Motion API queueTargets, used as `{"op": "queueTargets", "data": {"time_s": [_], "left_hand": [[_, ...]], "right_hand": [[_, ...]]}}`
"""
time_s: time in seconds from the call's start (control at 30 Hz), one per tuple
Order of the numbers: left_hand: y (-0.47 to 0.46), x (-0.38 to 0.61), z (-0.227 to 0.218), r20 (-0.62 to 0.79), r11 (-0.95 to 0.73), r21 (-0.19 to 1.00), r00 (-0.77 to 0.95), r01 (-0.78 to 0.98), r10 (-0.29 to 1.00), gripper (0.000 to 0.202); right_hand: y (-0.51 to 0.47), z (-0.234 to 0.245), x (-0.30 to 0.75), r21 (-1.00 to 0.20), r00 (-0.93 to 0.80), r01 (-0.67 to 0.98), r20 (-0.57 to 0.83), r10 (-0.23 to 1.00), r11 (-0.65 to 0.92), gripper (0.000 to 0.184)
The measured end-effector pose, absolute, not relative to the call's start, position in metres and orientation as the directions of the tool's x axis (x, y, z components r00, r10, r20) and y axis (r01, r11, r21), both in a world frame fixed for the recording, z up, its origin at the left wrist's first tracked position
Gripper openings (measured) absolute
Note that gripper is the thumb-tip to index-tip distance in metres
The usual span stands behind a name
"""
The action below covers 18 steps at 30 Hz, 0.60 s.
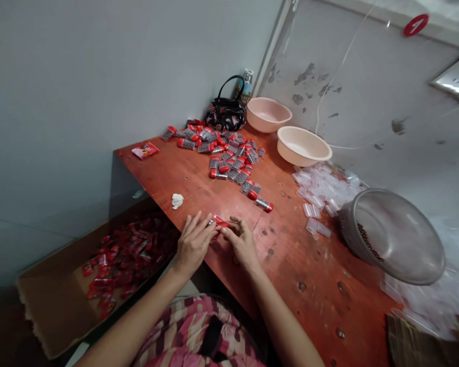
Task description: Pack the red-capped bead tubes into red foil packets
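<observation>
Left grip point(193, 243) and right grip point(243, 244) both pinched one small red packet point(218, 223) between fingertips, low centre of frame, at the near edge of the counter point(290, 255). Pile of red-capped vials point(225, 153) lay upper centre with pink bowls point(265, 126) behind it. Clear cases point(321, 191) and a tilted metal basin point(398, 229) sat right, and a cardboard box point(42, 306) of more red packs lower left.

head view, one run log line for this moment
left hand: on red packet | right hand: pinching same packet | table: red-capped tubes, clear tubes beyond | box: left of table
</observation>
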<state>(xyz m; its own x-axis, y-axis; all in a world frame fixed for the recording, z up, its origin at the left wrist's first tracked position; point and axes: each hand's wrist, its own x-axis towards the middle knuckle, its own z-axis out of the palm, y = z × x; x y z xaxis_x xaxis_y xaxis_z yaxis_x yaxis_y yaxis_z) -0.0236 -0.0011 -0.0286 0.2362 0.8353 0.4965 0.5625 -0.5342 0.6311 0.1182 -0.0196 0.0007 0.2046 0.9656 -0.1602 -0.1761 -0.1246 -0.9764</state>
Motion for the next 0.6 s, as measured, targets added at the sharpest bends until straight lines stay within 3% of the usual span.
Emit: {"op": "queueTargets", "data": {"time_s": [0.07, 0.17, 0.27, 0.37, 0.43, 0.5, 0.6], "left_hand": [[-0.005, -0.022, -0.018, 0.441, -0.476, 0.754, 0.187, 0.452, 0.878, 0.033], [-0.005, -0.024, -0.003, 0.169, -0.187, 0.956, 0.098, 0.225, 0.981, 0.041], [-0.001, -0.027, 0.004, -0.118, 0.103, 0.992, 0.224, 0.078, 0.967, 0.031], [0.003, -0.029, 0.001, -0.294, 0.323, 0.946, 0.345, -0.028, 0.892, 0.026], [0.004, -0.031, -0.004, -0.364, 0.413, 0.907, 0.337, -0.083, 0.868, 0.025], [0.004, -0.034, -0.008, -0.395, 0.435, 0.897, 0.297, -0.082, 0.869, 0.023], [0.001, -0.036, -0.009, -0.442, 0.470, 0.878, 0.220, -0.093, 0.869, 0.020]], "right_hand": [[-0.013, 0.002, 0.119, -0.951, 0.191, -0.281, -0.186, 0.964, -0.128, 0.032], [-0.006, 0.006, 0.124, -0.936, 0.161, -0.315, -0.219, 0.962, -0.160, 0.030], [-0.001, 0.009, 0.127, -0.943, 0.091, -0.263, -0.235, 0.968, -0.204, 0.035], [0.002, 0.009, 0.123, -0.967, 0.075, -0.172, -0.200, 0.977, -0.185, 0.038], [0.005, 0.007, 0.122, -0.988, 0.092, -0.036, -0.151, 0.984, -0.148, 0.037], [0.010, 0.008, 0.130, -0.973, 0.132, 0.218, -0.049, 0.990, -0.077, 0.032], [0.021, 0.018, 0.160, -0.724, 0.197, 0.689, 0.147, 0.969, -0.031, 0.020]]}}
